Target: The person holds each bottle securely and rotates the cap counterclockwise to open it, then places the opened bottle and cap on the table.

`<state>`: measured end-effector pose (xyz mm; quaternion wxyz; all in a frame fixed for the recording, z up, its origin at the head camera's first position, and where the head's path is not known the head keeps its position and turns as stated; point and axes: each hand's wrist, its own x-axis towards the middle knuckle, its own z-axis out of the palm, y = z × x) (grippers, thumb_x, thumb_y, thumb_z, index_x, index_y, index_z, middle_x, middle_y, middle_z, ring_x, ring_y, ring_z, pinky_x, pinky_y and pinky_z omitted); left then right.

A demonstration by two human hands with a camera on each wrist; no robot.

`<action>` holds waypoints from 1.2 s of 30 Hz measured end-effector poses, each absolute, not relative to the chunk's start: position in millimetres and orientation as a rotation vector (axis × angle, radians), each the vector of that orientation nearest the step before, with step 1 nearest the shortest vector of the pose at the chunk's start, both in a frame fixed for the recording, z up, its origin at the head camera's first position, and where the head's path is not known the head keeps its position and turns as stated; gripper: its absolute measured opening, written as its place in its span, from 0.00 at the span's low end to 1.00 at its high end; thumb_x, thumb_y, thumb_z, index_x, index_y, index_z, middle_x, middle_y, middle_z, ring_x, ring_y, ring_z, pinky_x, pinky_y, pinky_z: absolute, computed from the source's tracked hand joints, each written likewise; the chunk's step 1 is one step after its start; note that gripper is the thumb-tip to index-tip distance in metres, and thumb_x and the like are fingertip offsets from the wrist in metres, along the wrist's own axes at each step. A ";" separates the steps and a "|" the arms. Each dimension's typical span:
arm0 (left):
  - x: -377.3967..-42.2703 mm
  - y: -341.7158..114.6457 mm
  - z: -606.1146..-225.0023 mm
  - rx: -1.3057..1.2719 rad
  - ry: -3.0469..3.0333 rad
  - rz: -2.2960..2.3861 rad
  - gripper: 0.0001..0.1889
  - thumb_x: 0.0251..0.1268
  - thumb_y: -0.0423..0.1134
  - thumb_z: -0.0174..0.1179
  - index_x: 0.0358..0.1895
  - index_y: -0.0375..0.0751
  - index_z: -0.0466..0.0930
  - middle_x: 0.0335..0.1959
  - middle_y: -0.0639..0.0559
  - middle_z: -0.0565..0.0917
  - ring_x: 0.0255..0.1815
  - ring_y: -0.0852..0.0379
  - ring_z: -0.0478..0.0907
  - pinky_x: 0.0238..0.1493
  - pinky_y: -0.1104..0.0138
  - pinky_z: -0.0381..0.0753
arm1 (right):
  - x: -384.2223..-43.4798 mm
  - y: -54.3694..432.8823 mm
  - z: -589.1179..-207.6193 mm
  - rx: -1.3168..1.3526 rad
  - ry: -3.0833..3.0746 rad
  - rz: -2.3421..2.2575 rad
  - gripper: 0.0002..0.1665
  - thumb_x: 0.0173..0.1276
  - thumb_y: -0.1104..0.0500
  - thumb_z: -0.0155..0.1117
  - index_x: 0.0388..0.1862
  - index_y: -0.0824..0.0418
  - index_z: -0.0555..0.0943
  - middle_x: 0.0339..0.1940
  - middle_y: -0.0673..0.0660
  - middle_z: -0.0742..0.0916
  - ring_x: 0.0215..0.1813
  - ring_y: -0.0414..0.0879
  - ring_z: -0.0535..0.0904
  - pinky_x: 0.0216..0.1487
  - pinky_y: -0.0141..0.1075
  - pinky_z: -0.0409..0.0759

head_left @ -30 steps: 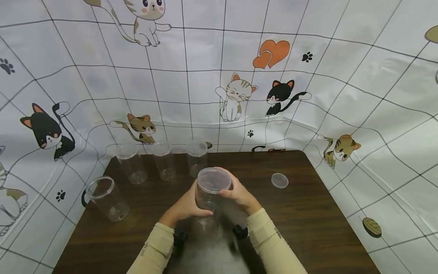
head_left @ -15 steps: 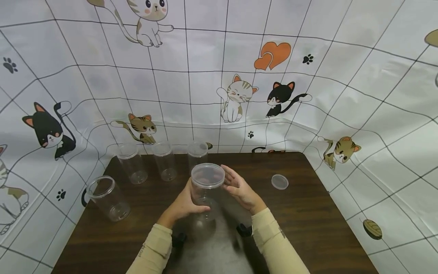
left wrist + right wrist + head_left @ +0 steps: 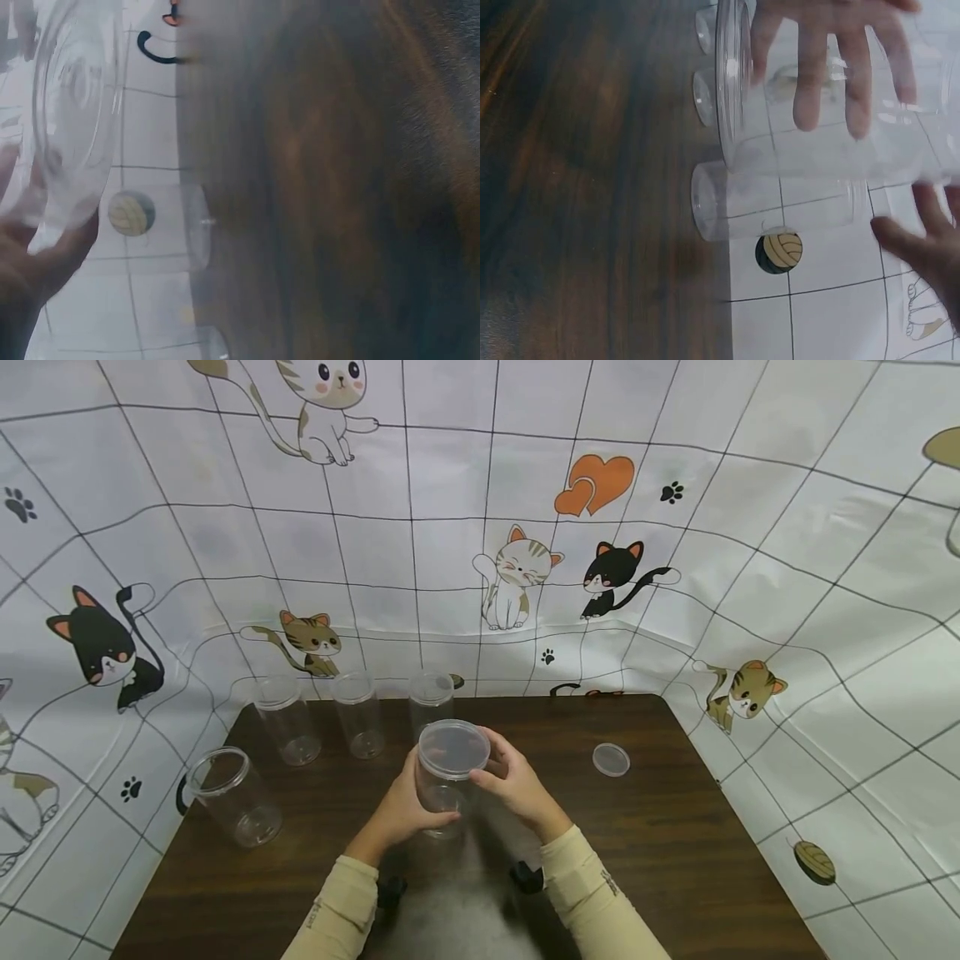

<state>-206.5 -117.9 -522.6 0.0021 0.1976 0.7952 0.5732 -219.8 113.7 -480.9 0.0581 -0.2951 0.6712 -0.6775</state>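
Observation:
A clear plastic jar with a translucent lid is held upright over the near middle of the table. My left hand grips the jar's body from the left, thumb across its front. Through the clear wall, the left fingers show in the right wrist view. At the lid's right edge, my right hand has its thumb in front and its fingers curled behind, pinching the rim. The jar's bottom hangs clear of the table in the left wrist view.
Three lidded clear jars stand in a row at the back left, among them the leftmost jar. An uncovered jar stands nearer, at the left edge. A loose lid lies flat on the dark wooden table, right of the hands.
The jar has shifted slightly left and stands more upright. My right hand opened away from the lid half a second ago and is back on its rim. My left hand keeps its grip.

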 end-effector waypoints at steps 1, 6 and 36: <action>-206.2 -118.2 -522.1 0.640 2.469 1.801 0.67 0.38 0.39 0.86 0.80 0.48 0.45 0.71 0.41 0.69 0.70 0.43 0.69 0.68 0.44 0.68 | -221.3 114.8 -480.5 -0.926 1.980 -2.060 0.47 0.72 0.45 0.67 0.79 0.65 0.59 0.74 0.69 0.70 0.69 0.68 0.70 0.61 0.42 0.78; -204.7 -119.0 -518.5 0.745 2.309 1.804 0.63 0.39 0.39 0.85 0.78 0.45 0.48 0.70 0.42 0.68 0.70 0.43 0.66 0.70 0.41 0.62 | -233.4 121.2 -483.8 -1.057 1.591 -2.085 0.44 0.74 0.53 0.56 0.81 0.67 0.52 0.77 0.68 0.66 0.75 0.60 0.63 0.72 0.46 0.65; -203.9 -120.4 -534.0 0.673 2.459 1.863 0.65 0.39 0.39 0.85 0.79 0.45 0.46 0.71 0.38 0.68 0.71 0.40 0.68 0.68 0.41 0.66 | -231.6 108.3 -481.0 -0.984 1.840 -2.127 0.36 0.74 0.62 0.52 0.77 0.72 0.57 0.74 0.73 0.67 0.73 0.56 0.65 0.72 0.53 0.65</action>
